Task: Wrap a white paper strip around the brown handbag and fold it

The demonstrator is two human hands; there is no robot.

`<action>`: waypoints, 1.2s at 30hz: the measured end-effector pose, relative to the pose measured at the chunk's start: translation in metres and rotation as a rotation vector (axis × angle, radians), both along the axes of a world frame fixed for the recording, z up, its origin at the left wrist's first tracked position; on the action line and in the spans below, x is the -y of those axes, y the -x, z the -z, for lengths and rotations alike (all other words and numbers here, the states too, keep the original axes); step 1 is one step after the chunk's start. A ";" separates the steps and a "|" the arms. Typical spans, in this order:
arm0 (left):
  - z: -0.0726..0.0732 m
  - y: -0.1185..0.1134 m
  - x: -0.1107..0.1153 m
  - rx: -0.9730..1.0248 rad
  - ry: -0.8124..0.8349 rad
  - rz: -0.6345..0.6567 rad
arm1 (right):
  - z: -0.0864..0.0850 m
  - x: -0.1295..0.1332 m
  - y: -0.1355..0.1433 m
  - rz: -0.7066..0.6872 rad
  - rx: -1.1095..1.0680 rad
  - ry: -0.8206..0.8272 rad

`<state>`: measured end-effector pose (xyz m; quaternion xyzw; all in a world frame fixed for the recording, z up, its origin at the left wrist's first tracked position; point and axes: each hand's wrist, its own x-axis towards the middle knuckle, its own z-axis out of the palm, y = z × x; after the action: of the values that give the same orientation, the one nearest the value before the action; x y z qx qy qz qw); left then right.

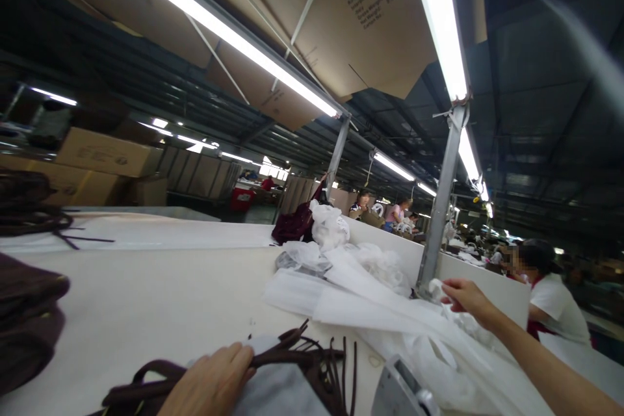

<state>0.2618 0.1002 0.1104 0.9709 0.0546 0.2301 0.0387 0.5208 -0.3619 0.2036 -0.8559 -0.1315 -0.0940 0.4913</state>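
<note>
My left hand [210, 380] rests at the bottom of the view on a dark brown fringed bag [312, 357] with a grey cloth [277, 390] over it, fingers curled around the bag's edge. My right hand [463, 296] reaches out to the right, its fingers pinching a piece of white tissue paper [441, 289] beside the metal post [441, 208]. A pile of white paper sheets and plastic bags [361, 286] lies on the white table [146, 299] between my two hands.
Dark brown bags [29, 312] are stacked at the left edge. A maroon bag [295, 224] and white stuffed plastic [329, 224] sit farther back. A metal tool [402, 390] lies near the front. Other people work behind the low white divider [487, 279]. Cardboard boxes [104, 153] stand far left.
</note>
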 end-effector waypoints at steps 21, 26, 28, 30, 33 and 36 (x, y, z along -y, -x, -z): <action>-0.015 0.036 0.008 0.189 0.239 -0.002 | 0.091 -0.267 0.209 -0.820 -0.861 -0.035; -0.010 0.036 0.008 0.184 0.312 0.081 | 0.095 -0.296 0.216 -0.805 -0.901 -0.259; -0.010 0.037 0.007 0.186 0.348 0.093 | 0.105 -0.313 0.215 -0.827 -0.831 -0.362; -0.010 0.039 0.006 0.193 0.397 0.090 | 0.117 -0.327 0.213 -0.809 -0.751 -0.449; -0.012 0.042 0.004 0.217 0.518 0.100 | 0.132 -0.338 0.211 -0.792 -0.673 -0.522; -0.012 0.044 0.003 0.200 0.642 0.147 | 0.139 -0.337 0.211 -0.825 -0.686 -0.491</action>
<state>0.2181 0.0976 0.1220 0.8830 0.0500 0.2918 0.3641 0.3101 -0.0250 0.0643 -0.5767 -0.2616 0.3597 0.6853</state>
